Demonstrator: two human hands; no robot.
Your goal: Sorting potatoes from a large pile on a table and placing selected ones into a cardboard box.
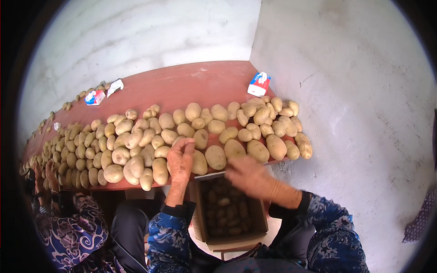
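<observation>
Many pale brown potatoes (215, 157) lie in rough rows on a red tabletop (191, 80). Over the front rows is my left hand (181, 158), its fingers curled and thumb near the index finger. Potatoes sit on both sides of it; whether it grips one is hidden. My right hand (247, 175) is blurred at the table's front edge, close to a large potato (234, 148). Its fingers point left, and what they may hold cannot be made out. Below, between my knees, stands an open cardboard box (235, 239) with several potatoes in its shadowed inside.
A red, white and blue tissue pack (258, 84) lies at the table's back right corner. Another such pack (95, 97) is farther left. At left, a co-worker's hands (51, 175) are by more potatoes. Walls (334, 102) border the table behind and right.
</observation>
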